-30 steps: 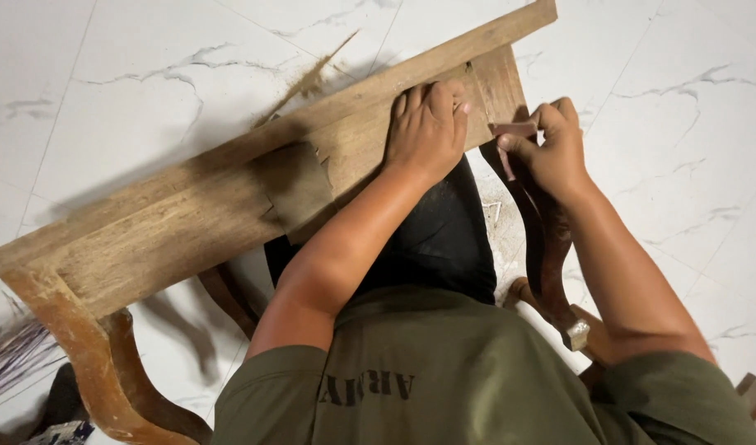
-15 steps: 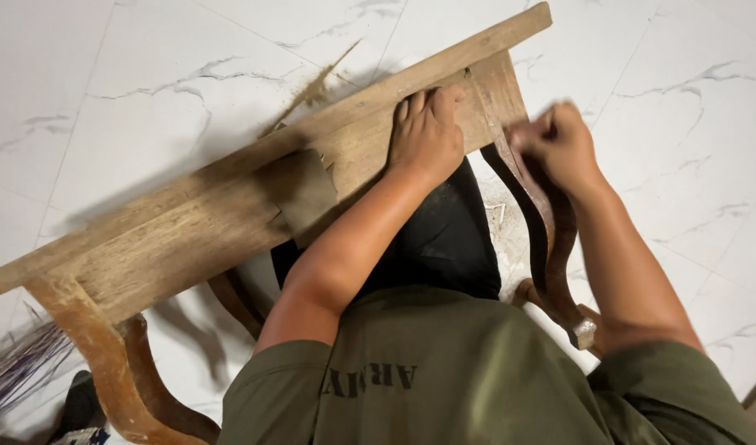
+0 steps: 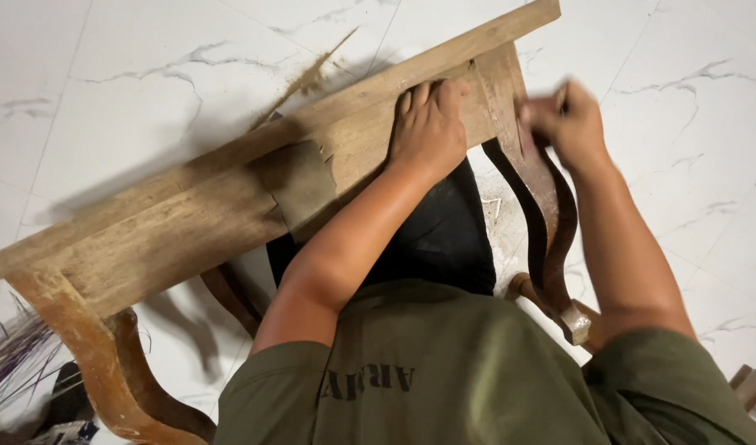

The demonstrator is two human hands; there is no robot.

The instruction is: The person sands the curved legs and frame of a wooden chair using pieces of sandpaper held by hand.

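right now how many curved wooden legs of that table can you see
4: one under the right hand at, one just behind it, a pale one at lower left, a darker one beside it. Parts are hidden.

Bright, even light falls from above onto the white marble floor (image 3: 131,99), which shows mild glare. The wooden table frame (image 3: 188,214) casts soft grey shadows to its left. The right hand (image 3: 563,124) is motion-blurred; the rest is sharp.

White marble-veined floor tiles (image 3: 147,91) lie all around, a smear of sawdust (image 3: 312,74) sits on them, and a bundle of thin dark bristles (image 3: 11,363) pokes in from the lower-left edge.
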